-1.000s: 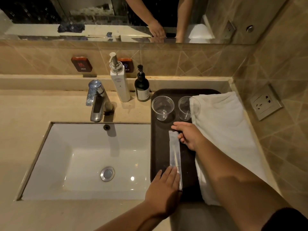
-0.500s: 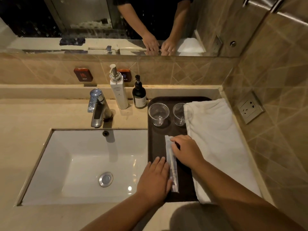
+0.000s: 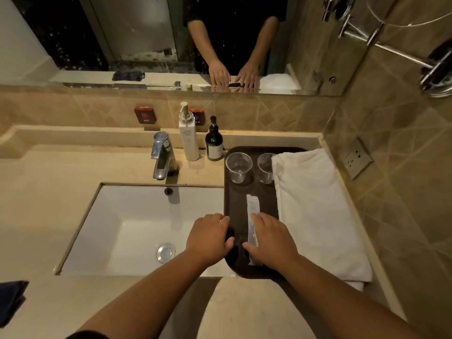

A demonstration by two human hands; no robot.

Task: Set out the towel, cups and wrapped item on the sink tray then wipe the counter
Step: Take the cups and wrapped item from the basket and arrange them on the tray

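Note:
A dark tray (image 3: 238, 199) lies on the counter right of the sink. Two clear plastic cups stand upright at its far end, one on the left (image 3: 238, 166) and one on the right (image 3: 267, 167). A folded white towel (image 3: 315, 211) covers the tray's right side. The long clear wrapped item (image 3: 252, 211) lies lengthwise on the tray. My right hand (image 3: 271, 241) rests flat on its near end. My left hand (image 3: 210, 237) lies palm down over the tray's left edge, fingers slightly apart, holding nothing.
The white sink basin (image 3: 137, 228) and chrome faucet (image 3: 162, 155) sit to the left. A white pump bottle (image 3: 188, 135) and a dark pump bottle (image 3: 214, 143) stand behind the tray. A dark cloth (image 3: 11, 299) lies at the counter's near left. A wall socket (image 3: 357, 157) is on the right.
Both hands slid toward me along the tray. My right hand moved from the wrapped item's far end to its near end. My left hand shifted off it to the tray's left edge.

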